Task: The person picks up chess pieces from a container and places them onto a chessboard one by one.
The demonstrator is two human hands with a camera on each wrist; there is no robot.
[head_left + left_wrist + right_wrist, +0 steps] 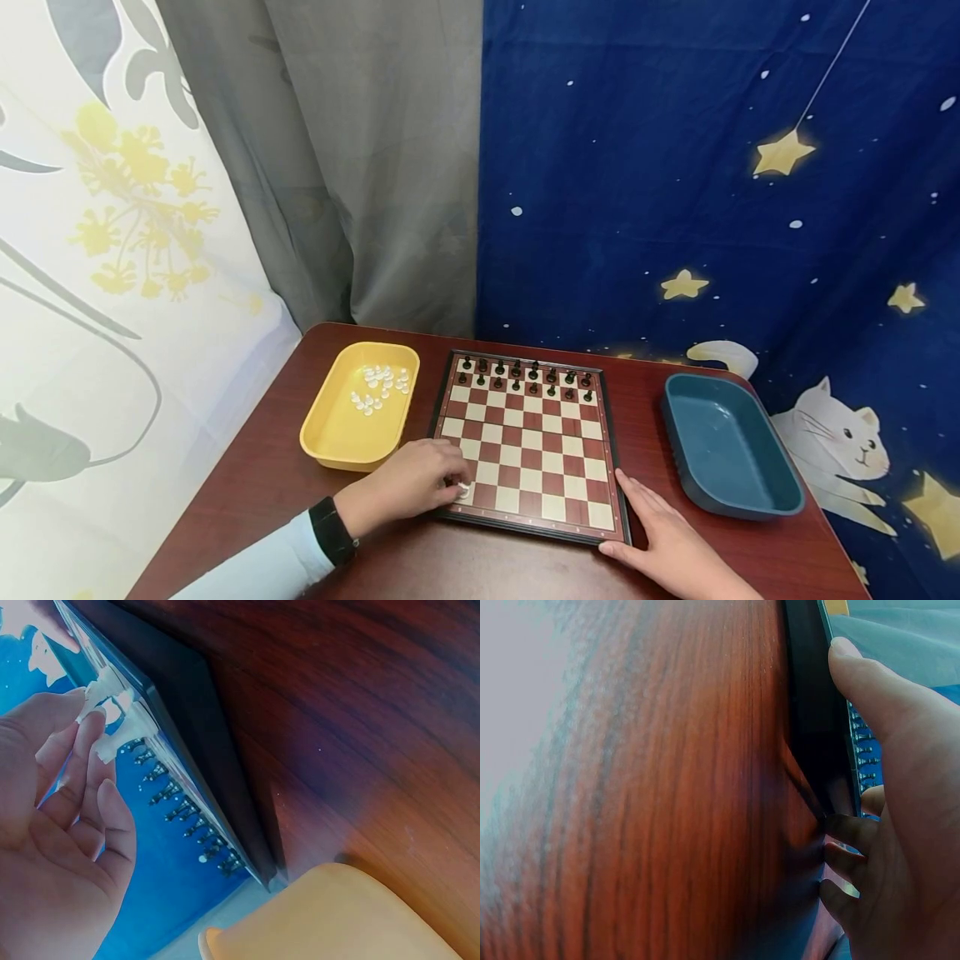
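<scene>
A magnetic-looking chessboard lies on the table, with black chess pieces standing in two rows along its far side. At the near left corner, my left hand pinches a white chess piece between thumb and fingertips. Another white chess piece stands on the board beside those fingers in the left wrist view. My right hand rests against the near right corner, fairly straight fingers along the right side and thumb at the front edge.
Left of the board is a yellow tray with several white pieces lying in it. A blue tray sits to the right. Curtains hang behind the reddish-brown table.
</scene>
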